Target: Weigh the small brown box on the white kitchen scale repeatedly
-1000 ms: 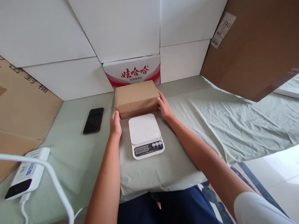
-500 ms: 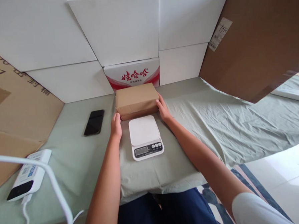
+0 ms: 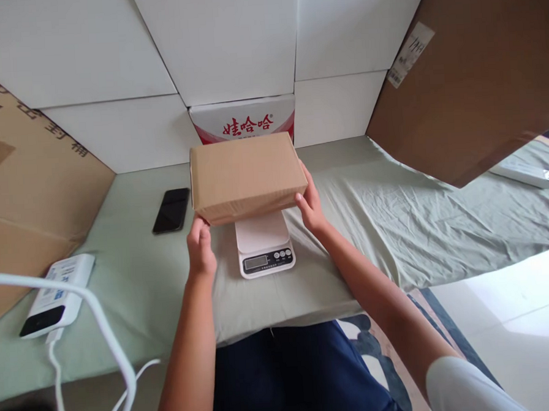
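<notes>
We hold the plain brown cardboard box (image 3: 248,176) in the air over the small white kitchen scale (image 3: 264,246), our left hand (image 3: 200,249) and right hand (image 3: 310,203) with fingers clamped on its two ends. We think it could slip or tip, because our fingers only grip the bottom corners.

We hold the box (image 3: 248,175) between our left hand (image 3: 200,246) and right hand (image 3: 310,205), over the scale (image 3: 264,248). The phone (image 3: 171,209) lies left of it, the printed carton (image 3: 243,119) behind.
</notes>
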Tool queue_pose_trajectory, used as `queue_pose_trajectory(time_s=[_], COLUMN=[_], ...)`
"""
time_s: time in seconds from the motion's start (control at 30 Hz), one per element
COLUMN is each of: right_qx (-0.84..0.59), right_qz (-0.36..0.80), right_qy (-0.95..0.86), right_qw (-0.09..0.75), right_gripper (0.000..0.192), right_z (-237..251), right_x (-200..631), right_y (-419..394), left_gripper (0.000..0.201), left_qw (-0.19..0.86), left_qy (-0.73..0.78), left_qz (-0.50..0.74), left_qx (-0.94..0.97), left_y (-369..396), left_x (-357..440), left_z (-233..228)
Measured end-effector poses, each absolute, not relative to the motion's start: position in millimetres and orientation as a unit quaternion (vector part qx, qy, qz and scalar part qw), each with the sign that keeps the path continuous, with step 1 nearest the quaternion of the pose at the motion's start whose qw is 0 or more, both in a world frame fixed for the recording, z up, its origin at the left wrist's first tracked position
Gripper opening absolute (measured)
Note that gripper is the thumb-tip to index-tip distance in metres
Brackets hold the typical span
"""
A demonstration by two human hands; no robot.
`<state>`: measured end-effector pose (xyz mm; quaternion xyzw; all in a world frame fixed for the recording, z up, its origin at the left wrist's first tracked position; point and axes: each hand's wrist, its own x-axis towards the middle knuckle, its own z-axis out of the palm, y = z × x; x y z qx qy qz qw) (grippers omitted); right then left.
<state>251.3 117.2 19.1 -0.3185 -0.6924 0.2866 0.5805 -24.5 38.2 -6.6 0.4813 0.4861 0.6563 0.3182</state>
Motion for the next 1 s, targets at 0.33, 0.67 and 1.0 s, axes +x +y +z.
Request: queue_pose_trajectory(time_s=[0.33,0.67,1.0], right_qx=[-0.368,-0.374,-0.368], right_qz=[0.255,0.286,0.316], right_qy=[-0.685,-0.674,-0.651], right_qw=[0.575,0.569,0.584], right_gripper=[0.074,0.077,0.078], right_z=[-15,-16,-12], right_x=[261,260,262], right_y=[56,60,66], left_gripper=[0.081,0.086,0.09], left_qw=[0.328,0.328,0.323], left_qy=[0.475,0.488,0.488], left_qz=[0.652,0.653,0.659], left_qx=[0.492,0.477,0.473], left_y=[-17,-18,-18], left_x=[-10,-11,-11], left_z=[-29,-32,-32])
